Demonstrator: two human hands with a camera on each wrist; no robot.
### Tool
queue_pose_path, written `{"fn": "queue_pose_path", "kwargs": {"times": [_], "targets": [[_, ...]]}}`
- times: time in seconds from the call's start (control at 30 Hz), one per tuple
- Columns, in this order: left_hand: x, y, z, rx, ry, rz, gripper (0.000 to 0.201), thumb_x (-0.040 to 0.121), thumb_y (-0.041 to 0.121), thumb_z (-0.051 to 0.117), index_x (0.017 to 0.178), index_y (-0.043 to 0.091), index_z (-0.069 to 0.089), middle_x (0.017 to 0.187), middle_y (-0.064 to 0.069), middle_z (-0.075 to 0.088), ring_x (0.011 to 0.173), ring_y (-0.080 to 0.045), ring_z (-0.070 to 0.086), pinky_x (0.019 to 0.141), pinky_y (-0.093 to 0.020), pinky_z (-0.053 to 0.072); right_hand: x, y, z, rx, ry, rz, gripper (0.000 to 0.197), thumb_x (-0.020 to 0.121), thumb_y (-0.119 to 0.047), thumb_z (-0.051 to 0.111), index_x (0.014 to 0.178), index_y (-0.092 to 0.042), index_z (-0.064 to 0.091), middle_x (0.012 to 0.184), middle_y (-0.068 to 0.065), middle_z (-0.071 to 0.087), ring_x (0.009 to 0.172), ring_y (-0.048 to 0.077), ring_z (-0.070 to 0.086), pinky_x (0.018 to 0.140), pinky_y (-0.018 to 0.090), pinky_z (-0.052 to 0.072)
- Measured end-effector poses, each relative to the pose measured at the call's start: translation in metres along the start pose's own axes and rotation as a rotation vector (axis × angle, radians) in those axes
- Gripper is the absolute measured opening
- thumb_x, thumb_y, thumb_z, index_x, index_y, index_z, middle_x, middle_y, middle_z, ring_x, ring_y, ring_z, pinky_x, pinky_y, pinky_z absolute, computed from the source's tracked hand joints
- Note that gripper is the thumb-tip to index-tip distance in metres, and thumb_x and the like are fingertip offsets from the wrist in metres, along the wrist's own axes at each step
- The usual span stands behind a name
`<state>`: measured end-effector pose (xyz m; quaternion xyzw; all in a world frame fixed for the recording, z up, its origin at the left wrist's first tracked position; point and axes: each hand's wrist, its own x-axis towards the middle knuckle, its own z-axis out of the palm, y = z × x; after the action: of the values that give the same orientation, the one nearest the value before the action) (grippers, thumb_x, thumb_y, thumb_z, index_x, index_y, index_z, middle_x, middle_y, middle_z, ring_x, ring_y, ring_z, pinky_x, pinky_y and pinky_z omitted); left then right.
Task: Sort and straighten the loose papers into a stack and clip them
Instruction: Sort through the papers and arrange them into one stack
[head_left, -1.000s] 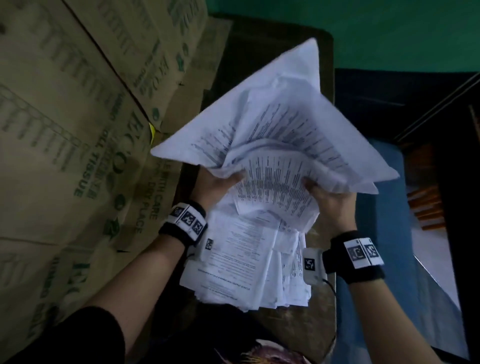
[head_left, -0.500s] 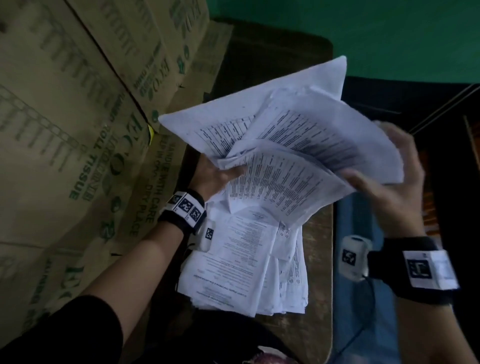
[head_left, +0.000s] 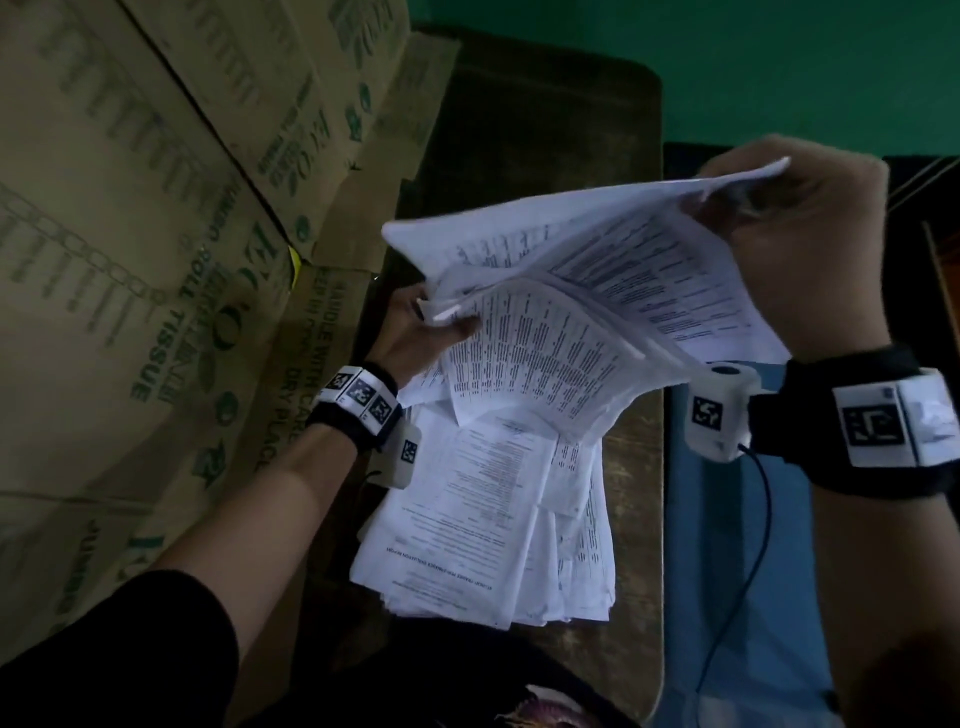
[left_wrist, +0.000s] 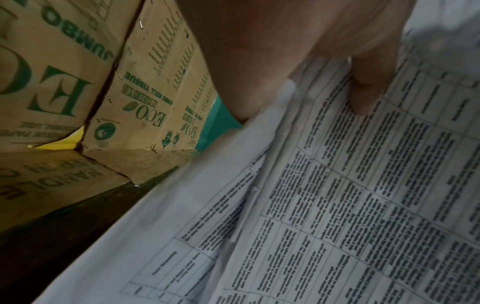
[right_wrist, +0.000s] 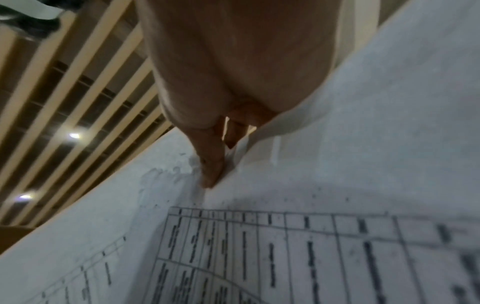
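I am gripping a fanned bundle of papers (head_left: 597, 291) mid-frame, my left hand (head_left: 415, 332) pinching its left edge and my right hand (head_left: 800, 234) pinching the upper-right corner. The remaining pile (head_left: 493, 519) is lying skewed on the bench (head_left: 634, 519) below. With sheets splayed this loosely, some could be slipping free onto that pile.

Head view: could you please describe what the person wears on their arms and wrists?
Both hands, left hand and right hand, are bare. Each wrist has a black band with white square-code tags and a small white tagged camera box; a thin dark cable hangs from the right one. The left arm shows a black sleeve.
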<state>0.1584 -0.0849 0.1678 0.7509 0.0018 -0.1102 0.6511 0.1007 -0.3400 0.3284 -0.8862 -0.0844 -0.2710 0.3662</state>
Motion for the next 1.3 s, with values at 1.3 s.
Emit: {"fn": "queue_pose_path", "kwargs": {"times": [1.3], "targets": [[-0.028, -0.141, 0.007, 0.217, -0.040, -0.431, 0.029, 0.077, 0.015, 0.078, 0.101, 0.011, 0.063, 0.098, -0.002, 0.067, 0.099, -0.027, 0.065, 0.084, -0.035, 0.052, -0.012, 0.058, 0.072, -0.313, -0.119, 0.207, 0.012, 0.087, -0.022, 0.063, 0.094, -0.022, 0.073, 0.077, 0.004, 0.072, 0.080, 0.026, 0.069, 0.068, 0.043, 0.054]]}}
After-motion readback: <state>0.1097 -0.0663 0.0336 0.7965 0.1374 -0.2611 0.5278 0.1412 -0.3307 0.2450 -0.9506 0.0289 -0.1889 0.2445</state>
